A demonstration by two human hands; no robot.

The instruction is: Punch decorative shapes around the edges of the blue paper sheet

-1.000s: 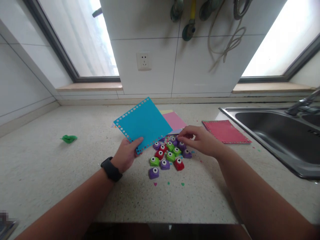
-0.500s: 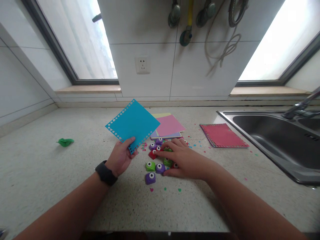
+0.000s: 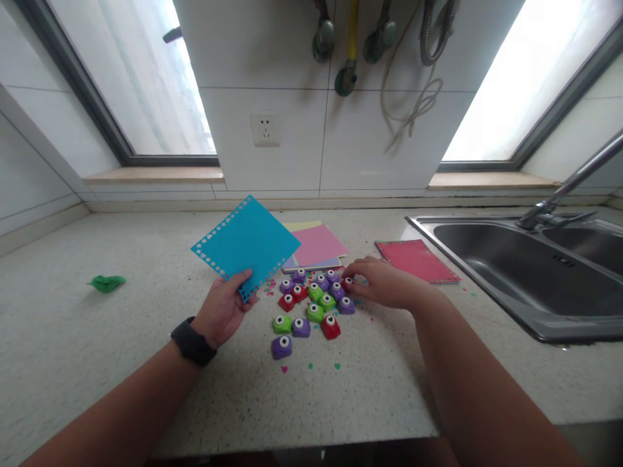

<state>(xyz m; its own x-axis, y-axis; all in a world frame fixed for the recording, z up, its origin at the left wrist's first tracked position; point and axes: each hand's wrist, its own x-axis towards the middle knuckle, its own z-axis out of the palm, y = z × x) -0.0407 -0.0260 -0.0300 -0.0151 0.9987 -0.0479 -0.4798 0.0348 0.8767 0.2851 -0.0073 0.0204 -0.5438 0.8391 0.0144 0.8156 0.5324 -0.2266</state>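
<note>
My left hand (image 3: 224, 311), with a black band on its wrist, pinches a blue paper sheet (image 3: 248, 240) by its lower corner, thumb on top. Small shaped holes run along two of the sheet's edges. To the right lies a cluster of small paper punches in purple, green and red, among them a green punch (image 3: 315, 313) and a purple punch (image 3: 281, 347). At the cluster's right side my right hand (image 3: 382, 282) has its fingers closed around a red paper punch (image 3: 347, 284), partly hidden by the fingers.
Pink paper (image 3: 321, 245) tops a stack behind the punches. Red paper with punched edges (image 3: 418, 261) lies beside the steel sink (image 3: 487, 311). A crumpled green thing (image 3: 106, 283) rests at left. Tiny paper cut-outs are scattered over the countertop (image 3: 219, 402).
My right hand has moved from over the middle of the punches to the red punch at their right side, uncovering several others. The view has turned slightly right. My left hand still holds the blue sheet.
</note>
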